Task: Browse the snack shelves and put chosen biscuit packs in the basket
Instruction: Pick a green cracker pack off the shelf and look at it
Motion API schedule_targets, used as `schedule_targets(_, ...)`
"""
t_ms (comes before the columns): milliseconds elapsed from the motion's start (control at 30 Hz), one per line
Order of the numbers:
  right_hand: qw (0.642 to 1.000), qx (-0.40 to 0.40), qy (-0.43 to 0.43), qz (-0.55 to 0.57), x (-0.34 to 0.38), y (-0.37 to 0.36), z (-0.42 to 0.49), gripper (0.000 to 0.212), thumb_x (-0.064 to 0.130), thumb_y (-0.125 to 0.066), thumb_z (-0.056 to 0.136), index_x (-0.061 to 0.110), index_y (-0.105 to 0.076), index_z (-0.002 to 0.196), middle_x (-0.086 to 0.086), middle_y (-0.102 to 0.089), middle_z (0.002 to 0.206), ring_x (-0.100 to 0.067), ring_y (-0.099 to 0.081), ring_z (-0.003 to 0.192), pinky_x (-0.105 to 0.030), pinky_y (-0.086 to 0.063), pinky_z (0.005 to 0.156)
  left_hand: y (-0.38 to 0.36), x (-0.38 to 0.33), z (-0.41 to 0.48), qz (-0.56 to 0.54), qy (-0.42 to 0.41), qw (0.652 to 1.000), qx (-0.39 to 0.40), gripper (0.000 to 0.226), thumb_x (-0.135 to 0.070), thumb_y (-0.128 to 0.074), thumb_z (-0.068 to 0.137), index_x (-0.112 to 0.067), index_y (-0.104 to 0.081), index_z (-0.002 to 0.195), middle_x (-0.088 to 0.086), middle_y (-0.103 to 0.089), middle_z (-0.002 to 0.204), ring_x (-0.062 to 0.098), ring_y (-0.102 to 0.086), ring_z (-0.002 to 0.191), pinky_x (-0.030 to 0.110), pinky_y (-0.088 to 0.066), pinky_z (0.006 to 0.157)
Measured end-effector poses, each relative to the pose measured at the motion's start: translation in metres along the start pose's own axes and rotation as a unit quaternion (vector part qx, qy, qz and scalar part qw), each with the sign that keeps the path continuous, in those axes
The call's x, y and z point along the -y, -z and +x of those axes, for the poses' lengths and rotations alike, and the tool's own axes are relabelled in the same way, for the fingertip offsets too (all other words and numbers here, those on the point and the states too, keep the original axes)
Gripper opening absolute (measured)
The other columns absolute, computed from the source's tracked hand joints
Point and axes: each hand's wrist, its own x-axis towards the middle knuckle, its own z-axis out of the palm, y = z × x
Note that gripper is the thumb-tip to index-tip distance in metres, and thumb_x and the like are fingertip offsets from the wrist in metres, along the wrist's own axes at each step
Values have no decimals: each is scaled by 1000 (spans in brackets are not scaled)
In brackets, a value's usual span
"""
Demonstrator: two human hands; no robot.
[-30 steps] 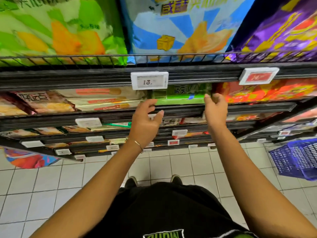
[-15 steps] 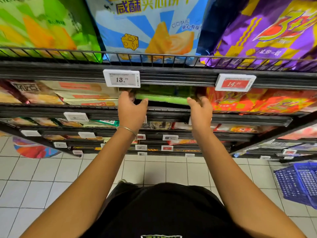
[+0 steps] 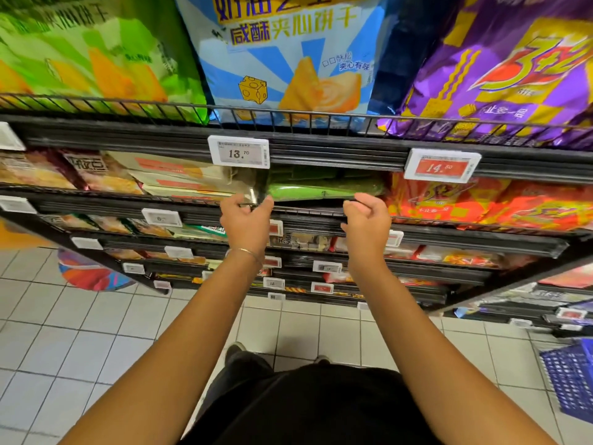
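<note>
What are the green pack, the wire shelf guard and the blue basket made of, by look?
The green pack: thin glossy plastic film; highlights and a clear crinkled end where the left hand pinches it. The wire shelf guard: metal rod, probably dark-coated; thin straight bars, dull sheen. The blue basket: likely moulded plastic; uniform colour, lattice wall, but blurred.

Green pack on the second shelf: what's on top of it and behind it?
Another, darker green pack seems to lie on the green pack. The shelf edge above, with the 13.70 tag, covers the rest; nothing behind shows.
</note>
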Motion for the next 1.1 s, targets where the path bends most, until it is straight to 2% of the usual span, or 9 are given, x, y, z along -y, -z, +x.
schedule_targets(100, 992, -7, -113, 49, -3, 19, 14, 31, 17, -65, 102, 12, -57, 131, -5, -66, 119, -22, -66, 115, -36, -58, 94, 0, -11, 12, -87, 144, 984, 64, 53, -36, -76, 92, -5, -59, 131, 11, -65, 125, 20, -67, 102, 31, -60, 74)
schedule_targets(233, 967, 28, -206, 144, -1, 39, 22, 39, 22, -59, 106, 6, -55, 142, -12, -69, 131, -26, -67, 122, -36, -57, 95, -3, -21, 17, -191, 231, 945, 129, 48, -37, -72, 95, -12, -56, 133, 14, -54, 149, 27, -61, 128, 38, -54, 94)
schedule_targets(400, 959, 67, -229, 150, -3, 47, 23, 31, 29, -55, 108, 9, -61, 130, -13, -70, 131, -26, -68, 122, -35, -56, 84, -19, -36, 14, -110, 196, 969, 106, 33, -28, -70, 98, -14, -60, 126, 10, -61, 136, 23, -67, 111, 36, -59, 71)
schedule_targets(567, 955, 82, -246, 145, -8, 49, 20, 36, 34, -57, 107, 9, -63, 131, -10, -72, 128, -25, -70, 118, -37, -58, 85, -19, -35, 16, -171, 183, 966, 69, 25, -15, -46, 109, -13, -54, 133, 12, -61, 136, 32, -66, 116, 47, -60, 93)
schedule_targets(667, 952, 94, -255, 143, -10, 49, 19, 36, 36, -57, 106, 10, -63, 130, -11, -73, 128, -24, -70, 118, -36, -56, 82, -13, -31, 16, -211, 164, 962, 64, 23, -10, -40, 110, -15, -50, 130, 14, -62, 136, 34, -65, 116, 45, -59, 90)
schedule_targets(733, 949, 104, -257, 148, -11, 48, 20, 38, 37, -56, 106, 9, -61, 132, -13, -71, 130, -25, -69, 120, -37, -56, 84, -10, -30, 16, -222, 168, 959, 48, 32, -14, -37, 112, -14, -49, 141, 13, -64, 132, 33, -63, 119, 47, -56, 95)
schedule_targets(900, 947, 133, -233, 177, -12, 48, 22, 48, 53, -57, 102, 19, -64, 135, -10, -73, 126, -26, -68, 119, -41, -52, 102, -1, -20, 16, -246, 174, 953, 10, 46, -3, -33, 108, -3, -37, 154, 20, -65, 120, 35, -65, 113, 54, -54, 97)
schedule_targets(1000, 940, 162, -230, 194, -18, 51, 21, 54, 60, -57, 99, 21, -66, 134, -6, -75, 125, -25, -73, 114, -39, -54, 93, 6, -7, 12, -230, 161, 960, -12, 37, -9, -34, 110, -2, -45, 144, 11, -65, 103, 27, -59, 87, 46, -60, 81)
schedule_targets(1100, 937, 217, -223, 159, -23, 57, 20, 39, 56, -56, 100, 31, -71, 127, 1, -74, 128, -19, -73, 113, -35, -60, 82, 16, 11, 3, -241, 142, 960, 6, 17, -9, -33, 110, -14, -47, 118, 7, -63, 87, 23, -60, 72, 43, -59, 71)
